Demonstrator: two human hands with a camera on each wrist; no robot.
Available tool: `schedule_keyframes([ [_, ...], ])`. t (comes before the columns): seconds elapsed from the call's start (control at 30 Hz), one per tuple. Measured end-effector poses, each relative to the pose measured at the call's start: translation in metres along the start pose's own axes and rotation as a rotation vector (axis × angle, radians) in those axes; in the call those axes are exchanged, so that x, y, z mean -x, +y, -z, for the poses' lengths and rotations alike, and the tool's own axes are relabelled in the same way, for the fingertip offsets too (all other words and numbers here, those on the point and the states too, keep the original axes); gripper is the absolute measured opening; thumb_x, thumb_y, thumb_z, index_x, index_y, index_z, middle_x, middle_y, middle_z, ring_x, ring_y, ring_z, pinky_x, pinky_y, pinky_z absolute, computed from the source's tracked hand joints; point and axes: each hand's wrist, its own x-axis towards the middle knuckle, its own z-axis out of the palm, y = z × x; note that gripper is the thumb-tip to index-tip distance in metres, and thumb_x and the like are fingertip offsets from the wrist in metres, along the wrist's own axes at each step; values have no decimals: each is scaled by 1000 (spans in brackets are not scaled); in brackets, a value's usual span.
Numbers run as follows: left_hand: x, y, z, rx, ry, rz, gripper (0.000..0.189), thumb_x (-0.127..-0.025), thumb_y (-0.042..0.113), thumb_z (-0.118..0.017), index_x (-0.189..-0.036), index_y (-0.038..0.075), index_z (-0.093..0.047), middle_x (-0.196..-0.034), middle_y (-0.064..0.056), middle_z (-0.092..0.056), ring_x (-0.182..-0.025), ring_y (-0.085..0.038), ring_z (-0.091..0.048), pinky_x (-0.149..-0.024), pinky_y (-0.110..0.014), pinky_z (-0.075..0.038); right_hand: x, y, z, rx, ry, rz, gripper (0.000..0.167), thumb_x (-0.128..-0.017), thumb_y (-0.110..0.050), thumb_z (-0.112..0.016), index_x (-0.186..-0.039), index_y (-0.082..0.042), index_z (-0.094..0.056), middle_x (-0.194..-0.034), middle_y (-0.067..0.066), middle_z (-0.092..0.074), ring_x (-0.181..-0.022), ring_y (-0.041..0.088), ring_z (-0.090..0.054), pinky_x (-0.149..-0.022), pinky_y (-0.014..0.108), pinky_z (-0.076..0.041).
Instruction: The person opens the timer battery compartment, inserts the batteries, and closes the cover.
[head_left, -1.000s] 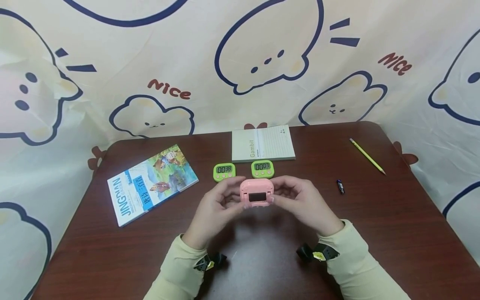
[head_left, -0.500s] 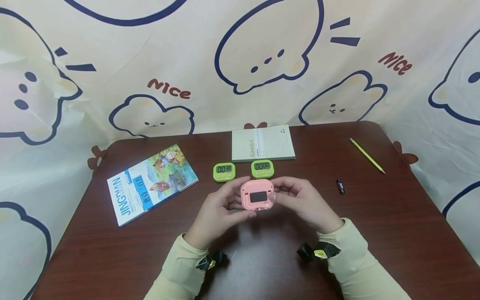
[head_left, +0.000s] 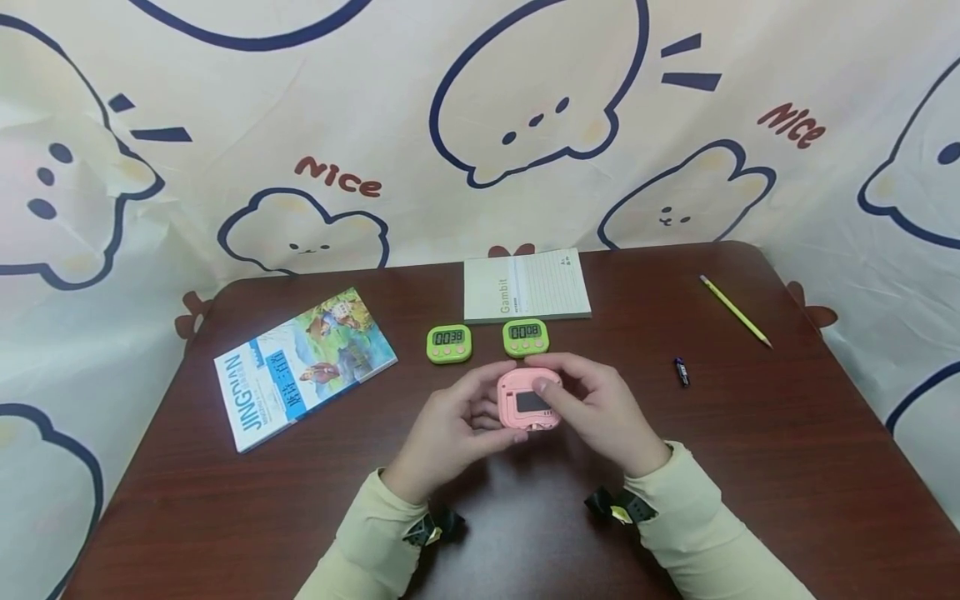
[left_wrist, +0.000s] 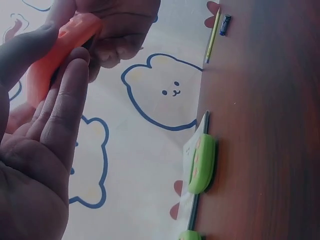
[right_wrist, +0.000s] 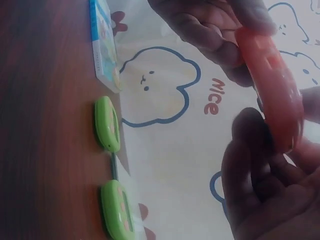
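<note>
Near ctr.: L hand (head_left: 450, 425) pinches the L end of a pink device (head_left: 521, 400), thumb at near edge, index finger at far edge; R hand (head_left: 600, 408) grips the R end, thumb laid across the face onto a dark rectangular panel (head_left: 531, 402). Device is held up off the table (head_left: 525, 542), panel side toward the wearer. Technique (judgement): let L hand steady the rim, back R thumb's pressure w/ fingers behind, press lightly, stay low over table in case of a slip. No writing legible on device.

Mid: book (head_left: 306, 371), L, large letters starting "JING", rest uncertain; Chinese chars. on blue block too small to read. Small dark cylinder (head_left: 681, 372), R, prob. a battery, label illegible. Green timers, L (head_left: 449, 344) reading 00:38, R (head_left: 526, 337) reading 00:08.

Far: pencil (head_left: 735, 312), R, no legible mark; notepad (head_left: 527, 286), ctr., "Gambit"; backdrop (head_left: 420, 125), "Nice" twice.
</note>
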Motion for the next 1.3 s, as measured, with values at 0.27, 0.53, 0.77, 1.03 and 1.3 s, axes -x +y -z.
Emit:
schedule_keyframes([
  [0.27,-3,-2,-6,10,-10,9,71,-80,3,-84,-143,8,-52,-105,-12,-69,-86,-13,-71,-77,-29,-61,3,1,2,30,39,-3,24,-96,-23,-71,-119,-17,-73,-109,-7,-73,-93,15,-64,-79,34,-55],
  [0.53,-4,-6,-9,37,-2,58,71,-80,5,-84,-143,12,-52,-106,-7,-68,-87,-14,-71,-78,-28,-60,2,2,1,104,38,16,25,-96,-18,-70,-120,-15,-74,-113,-5,-72,-97,12,-65,-84,30,-55],
  [0.77,-3,-12,-12,69,-1,70,70,-81,3,-83,-143,8,-51,-107,-9,-68,-87,-15,-71,-77,-30,-61,1,2,-2,125,63,13,25,-93,-15,-73,-117,-9,-75,-108,-3,-73,-93,13,-65,-81,30,-55],
  [1.03,-2,-17,-11,120,-13,63,69,-81,3,-83,-142,11,-52,-108,-14,-68,-88,-18,-71,-78,-33,-61,-3,1,-1,177,53,-30,24,-92,-20,-75,-114,-10,-77,-105,-2,-75,-89,12,-66,-77,33,-56],
  [1.3,-2,-17,-7,126,-15,55,70,-80,3,-84,-142,10,-51,-107,-11,-68,-90,-19,-72,-79,-33,-61,-4,-1,5,133,45,9,19,-93,-21,-75,-112,-18,-78,-107,-8,-73,-98,10,-66,-83,37,-56],
])
